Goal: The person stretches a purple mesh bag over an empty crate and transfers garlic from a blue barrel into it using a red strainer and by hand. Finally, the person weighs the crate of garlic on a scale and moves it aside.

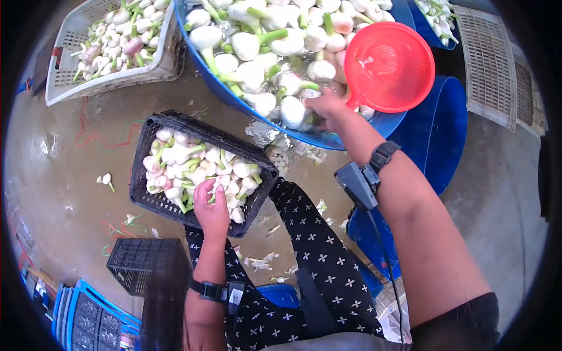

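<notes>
My left hand (211, 210) is over the near side of a black plastic crate (140, 169), its thumb and fingers apart, touching or just above the garlic bulbs (196, 161) heaped inside. These white bulbs have short green stems. My right hand (331, 110) reaches over the near rim of a large blue tub (219, 90), fingers apart among wet garlic bulbs (293, 111); the fingertips are partly hidden in the water. A red plastic strainer (391, 67) rests on the bulbs, its handle ending beside my right wrist. I cannot see anything held in either hand.
A white crate (58, 88) of garlic stands at the upper left. Blue barrels (448, 134) and pale slatted crates (489, 64) are on the right. Another black crate (137, 263) sits at lower left. Garlic scraps (260, 262) lie on the wet floor (88, 152).
</notes>
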`<control>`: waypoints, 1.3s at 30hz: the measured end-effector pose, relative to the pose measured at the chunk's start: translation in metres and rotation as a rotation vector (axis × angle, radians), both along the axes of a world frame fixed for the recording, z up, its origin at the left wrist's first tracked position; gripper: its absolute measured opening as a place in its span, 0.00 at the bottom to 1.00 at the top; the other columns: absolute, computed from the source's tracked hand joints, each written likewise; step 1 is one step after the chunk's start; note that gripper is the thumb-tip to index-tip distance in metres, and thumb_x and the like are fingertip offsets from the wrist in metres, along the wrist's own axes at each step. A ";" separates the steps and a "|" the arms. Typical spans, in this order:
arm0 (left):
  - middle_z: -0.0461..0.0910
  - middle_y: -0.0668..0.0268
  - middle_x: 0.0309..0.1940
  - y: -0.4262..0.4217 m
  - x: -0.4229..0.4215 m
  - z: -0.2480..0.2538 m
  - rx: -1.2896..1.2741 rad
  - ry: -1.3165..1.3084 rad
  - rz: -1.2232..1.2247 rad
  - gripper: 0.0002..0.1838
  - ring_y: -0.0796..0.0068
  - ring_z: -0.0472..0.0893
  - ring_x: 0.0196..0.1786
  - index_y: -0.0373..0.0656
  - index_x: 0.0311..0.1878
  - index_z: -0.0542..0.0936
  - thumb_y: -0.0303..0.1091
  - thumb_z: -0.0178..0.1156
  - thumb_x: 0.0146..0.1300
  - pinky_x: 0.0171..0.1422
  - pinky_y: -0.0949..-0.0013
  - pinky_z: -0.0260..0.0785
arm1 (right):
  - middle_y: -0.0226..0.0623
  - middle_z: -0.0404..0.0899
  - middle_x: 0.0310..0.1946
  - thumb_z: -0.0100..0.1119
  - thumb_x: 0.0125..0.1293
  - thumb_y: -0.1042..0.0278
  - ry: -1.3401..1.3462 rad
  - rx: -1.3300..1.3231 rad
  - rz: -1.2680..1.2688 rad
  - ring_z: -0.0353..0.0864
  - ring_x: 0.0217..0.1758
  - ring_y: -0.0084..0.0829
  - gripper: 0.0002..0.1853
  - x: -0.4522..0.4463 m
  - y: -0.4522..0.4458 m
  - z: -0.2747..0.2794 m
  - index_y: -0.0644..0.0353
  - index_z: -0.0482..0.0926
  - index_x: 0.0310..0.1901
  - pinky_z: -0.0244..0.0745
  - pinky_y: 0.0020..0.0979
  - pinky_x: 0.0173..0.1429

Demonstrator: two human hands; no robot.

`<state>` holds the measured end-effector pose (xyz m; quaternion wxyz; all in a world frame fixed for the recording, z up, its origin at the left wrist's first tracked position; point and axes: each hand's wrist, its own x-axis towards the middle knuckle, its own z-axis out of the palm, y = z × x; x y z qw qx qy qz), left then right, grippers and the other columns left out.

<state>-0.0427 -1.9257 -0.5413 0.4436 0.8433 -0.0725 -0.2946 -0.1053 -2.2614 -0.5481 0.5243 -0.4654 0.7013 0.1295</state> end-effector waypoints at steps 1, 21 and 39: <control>0.76 0.62 0.44 0.002 0.001 0.000 0.006 -0.007 0.010 0.11 0.69 0.75 0.46 0.38 0.45 0.77 0.27 0.59 0.58 0.49 0.67 0.68 | 0.48 0.74 0.50 0.65 0.53 0.70 -0.007 0.006 0.010 0.76 0.50 0.40 0.33 0.003 0.002 0.007 0.60 0.63 0.61 0.73 0.45 0.50; 0.80 0.62 0.40 0.101 0.001 -0.033 0.019 0.261 0.408 0.12 0.78 0.79 0.40 0.32 0.48 0.75 0.25 0.56 0.61 0.48 0.75 0.72 | 0.40 0.79 0.44 0.65 0.53 0.80 -0.624 -0.276 0.311 0.82 0.43 0.29 0.31 -0.014 0.084 0.208 0.65 0.66 0.59 0.80 0.26 0.40; 0.78 0.49 0.48 0.321 0.334 -0.210 0.550 -0.139 0.478 0.30 0.57 0.76 0.54 0.38 0.58 0.72 0.39 0.65 0.52 0.57 0.60 0.67 | 0.43 0.71 0.52 0.54 0.67 0.55 0.129 -0.192 -0.290 0.72 0.52 0.34 0.32 -0.102 0.338 -0.116 0.69 0.58 0.63 0.66 0.31 0.57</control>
